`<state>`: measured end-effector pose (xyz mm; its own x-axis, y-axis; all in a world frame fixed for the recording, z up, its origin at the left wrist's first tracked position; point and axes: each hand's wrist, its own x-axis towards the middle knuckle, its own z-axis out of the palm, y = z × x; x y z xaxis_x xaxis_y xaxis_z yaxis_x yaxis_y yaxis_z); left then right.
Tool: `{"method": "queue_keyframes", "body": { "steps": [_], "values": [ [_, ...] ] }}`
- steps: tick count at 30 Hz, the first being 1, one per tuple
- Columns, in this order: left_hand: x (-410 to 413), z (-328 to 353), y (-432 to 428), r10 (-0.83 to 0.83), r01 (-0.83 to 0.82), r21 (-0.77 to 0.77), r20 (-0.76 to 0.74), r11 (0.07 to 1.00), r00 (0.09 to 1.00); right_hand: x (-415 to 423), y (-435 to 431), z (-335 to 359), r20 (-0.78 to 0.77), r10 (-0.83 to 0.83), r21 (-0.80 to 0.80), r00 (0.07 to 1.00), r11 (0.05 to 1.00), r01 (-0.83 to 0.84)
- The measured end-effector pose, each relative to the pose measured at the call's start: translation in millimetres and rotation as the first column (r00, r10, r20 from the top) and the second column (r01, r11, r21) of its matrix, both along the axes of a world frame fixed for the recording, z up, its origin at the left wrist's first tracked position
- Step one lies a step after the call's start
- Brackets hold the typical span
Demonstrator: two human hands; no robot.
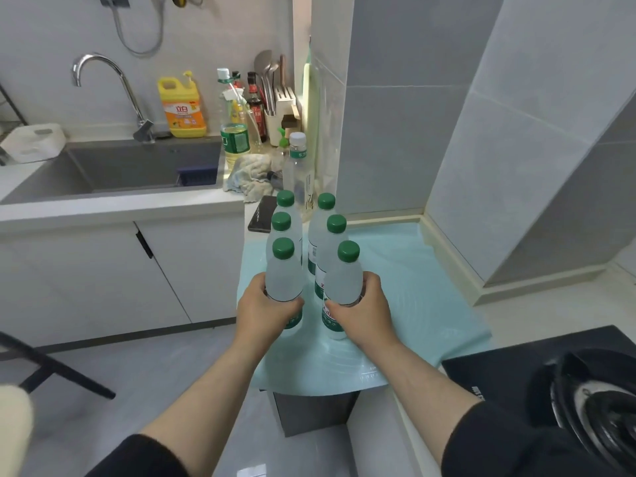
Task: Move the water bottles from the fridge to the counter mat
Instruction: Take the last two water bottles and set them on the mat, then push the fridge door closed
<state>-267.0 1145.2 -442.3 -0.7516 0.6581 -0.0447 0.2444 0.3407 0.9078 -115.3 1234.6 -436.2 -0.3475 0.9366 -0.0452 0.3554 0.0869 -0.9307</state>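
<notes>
**Water bottles: last pair going down on the mat**

Water bottles (311, 256) standing in two rows on the mat (413, 287), worktop's near part. Left hand (266, 309) wrapped round the near-left bottle (284, 287), right hand (361, 309) round the near-right bottle (344, 290). Best set flat, upright, in line with each row, then released gently. Forearms extended, palms facing inward.

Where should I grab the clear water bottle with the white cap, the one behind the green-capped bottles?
Probably around the upper body of the clear white-capped plastic bottle, just below the cap, coming down from above. It stands upright and taller than the six green-capped water bottles crowding its front, with the tiled wall close on its right.
</notes>
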Motion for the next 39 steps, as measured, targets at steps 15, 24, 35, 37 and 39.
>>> {"method": "queue_keyframes", "body": {
  "steps": [15, 24, 35, 37, 39],
  "values": [
    [-2.2, -9.1, -22.8, -0.082, 0.091, -0.095, 0.095, 0.991, 0.992, 8.0, 0.5, -6.4, 0.073, 0.084, -0.019, 0.994, 0.996, -0.083],
    [-21.7, 144.8, -88.9, -0.105, 0.145, 0.185, -0.211, 0.972, 0.972, 8.1, -44.1, 134.6, -0.085, 0.071, 0.317, 0.994, 0.947, -0.041],
    [-65.8, 392.1, -268.1, 0.236, 0.224, 0.599, -0.59, 0.769, 0.772, -59.3, -189.9, 386.5, -0.282, 0.419, 0.732, 0.863, 0.676, -0.089],
    [-63.1, 406.0, -298.9, 0.277, 0.223, 0.615, -0.61, 0.757, 0.743, -77.2, -217.0, 401.1, -0.344, 0.507, 0.728, 0.79, 0.676, -0.116],
    [-59.4, 415.1, -332.8, 0.349, 0.173, 0.604, -0.646, 0.778, 0.679, -100.4, -244.4, 409.9, -0.379, 0.602, 0.736, 0.703, 0.657, -0.165]
  ]
}}
